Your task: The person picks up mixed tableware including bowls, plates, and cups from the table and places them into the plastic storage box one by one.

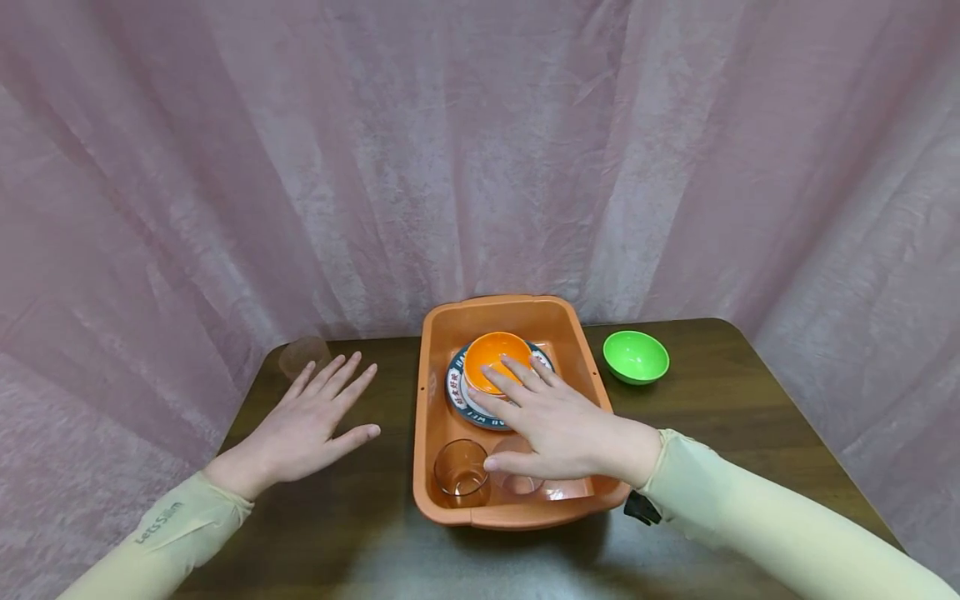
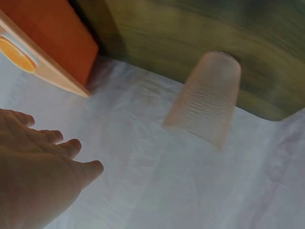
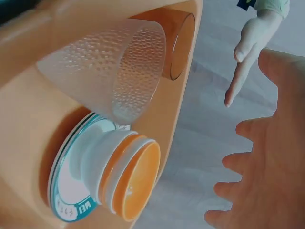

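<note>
My right hand (image 1: 558,425) hovers over an orange plastic tub (image 1: 422,400), fingers spread, holding nothing. Inside the tub, orange bowls (image 3: 143,181) with white outsides sit stacked on a plate (image 3: 74,183) with a teal patterned rim. Toward the tub's near end are a clear drinking glass (image 1: 459,471) and a translucent bumpy cup (image 3: 102,67), the latter partly behind my right hand in the head view. My left hand (image 1: 311,425) hangs above the table left of the tub, palm down and fingers apart, nearest to a translucent textured cup (image 2: 207,98) at the back left.
A green bowl (image 1: 636,357) stands on the dark wooden table (image 1: 720,400) to the right of the tub. Pink curtains (image 1: 465,167) hang behind the table and along its sides. Below the right wrist, a small black object (image 1: 642,507) shows beside the tub.
</note>
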